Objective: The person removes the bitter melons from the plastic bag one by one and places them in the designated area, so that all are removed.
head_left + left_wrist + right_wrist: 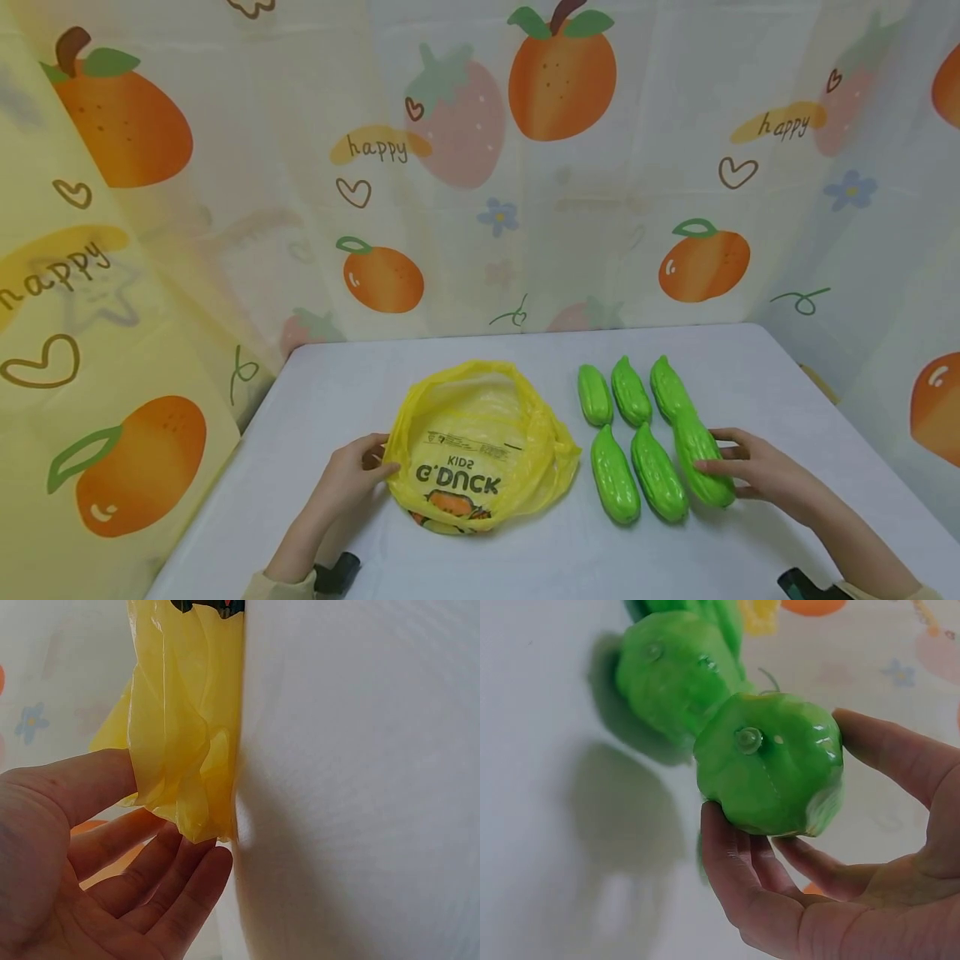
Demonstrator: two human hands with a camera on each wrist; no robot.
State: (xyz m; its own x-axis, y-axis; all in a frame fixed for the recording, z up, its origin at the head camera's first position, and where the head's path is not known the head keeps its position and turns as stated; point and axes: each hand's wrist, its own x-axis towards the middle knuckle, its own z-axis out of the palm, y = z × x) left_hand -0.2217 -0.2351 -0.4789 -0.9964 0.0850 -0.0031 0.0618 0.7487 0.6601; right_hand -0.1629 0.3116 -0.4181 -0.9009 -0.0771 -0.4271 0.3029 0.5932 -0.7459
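Note:
A yellow plastic bag (468, 467), with upside-down G.DUCK KIDS lettering, lies with its mouth spread wide. At its left side my left hand (352, 471) pinches the rim; in the left wrist view the thumb and fingers meet the bag's edge (184, 765). My right hand (761, 471) grips a glossy green bitter melon (703, 462) at the front right of a group, thumb on one side and fingers on the other. The right wrist view shows its stem end (772, 769) lifted above its shadow on the tablecloth.
To the bag's right lie several more green bitter melons (617, 475) in two rows. A white cloth covers the table (337, 392). Behind it hangs a fruit-printed curtain (262, 167); another yellowish one (45, 458) hangs along the left.

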